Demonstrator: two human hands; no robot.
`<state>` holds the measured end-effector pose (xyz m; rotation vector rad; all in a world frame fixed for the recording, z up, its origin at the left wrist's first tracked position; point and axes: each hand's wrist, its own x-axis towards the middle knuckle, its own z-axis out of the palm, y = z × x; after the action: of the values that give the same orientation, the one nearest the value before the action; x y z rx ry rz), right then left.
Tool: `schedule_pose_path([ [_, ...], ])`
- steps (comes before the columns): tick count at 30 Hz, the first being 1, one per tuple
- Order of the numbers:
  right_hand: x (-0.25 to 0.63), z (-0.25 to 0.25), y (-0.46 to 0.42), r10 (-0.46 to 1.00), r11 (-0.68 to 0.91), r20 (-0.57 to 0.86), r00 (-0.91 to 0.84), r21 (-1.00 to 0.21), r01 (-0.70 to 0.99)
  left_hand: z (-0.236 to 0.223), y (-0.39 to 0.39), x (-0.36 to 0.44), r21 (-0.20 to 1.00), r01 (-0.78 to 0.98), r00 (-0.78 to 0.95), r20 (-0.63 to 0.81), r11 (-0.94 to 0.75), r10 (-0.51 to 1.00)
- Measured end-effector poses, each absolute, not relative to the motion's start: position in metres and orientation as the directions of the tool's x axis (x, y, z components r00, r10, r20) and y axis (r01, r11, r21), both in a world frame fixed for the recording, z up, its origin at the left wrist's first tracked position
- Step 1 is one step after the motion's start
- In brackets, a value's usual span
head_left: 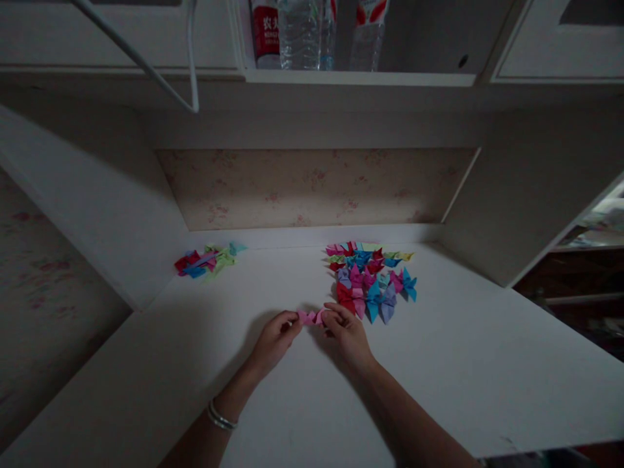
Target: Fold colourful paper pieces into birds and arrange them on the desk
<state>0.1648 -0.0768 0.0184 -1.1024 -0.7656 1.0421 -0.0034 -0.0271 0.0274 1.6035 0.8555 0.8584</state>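
Between my two hands a small pink folded-paper piece is held just above the white desk top. Its left end is pinched in the thumb and fingers of my left hand, which has a silver bangle at the wrist. My right hand pinches the other end and hides part of it. Just beyond my right hand lie several folded-paper figures in red, pink, blue and purple, grouped in rows. Farther to the left rests a smaller heap of coloured folded paper.
The white desk is closed in by side panels and a floral back wall. Overhead, a shelf holds plastic bottles. A white bent rod hangs at the upper left. Dark shelving stands past the right panel.
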Motion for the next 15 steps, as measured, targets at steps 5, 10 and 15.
schedule_pose_path([
  [5,0.1654,0.0123,-0.0752,0.936,0.124,0.031,0.350,-0.961,-0.247,0.0288,-0.0262,-0.0029,0.968,0.161,0.445,0.102,-0.192,0.890],
  [10,0.1643,0.0113,-0.0738,0.942,0.135,0.052,0.330,-0.963,-0.233,0.0293,-0.0247,-0.0028,0.967,0.172,0.373,0.114,-0.189,0.921],
  [15,0.1636,0.0108,-0.0733,0.945,0.122,0.046,0.324,-0.969,-0.216,0.0285,-0.0240,-0.0022,0.969,0.159,0.344,0.124,-0.188,0.931],
])
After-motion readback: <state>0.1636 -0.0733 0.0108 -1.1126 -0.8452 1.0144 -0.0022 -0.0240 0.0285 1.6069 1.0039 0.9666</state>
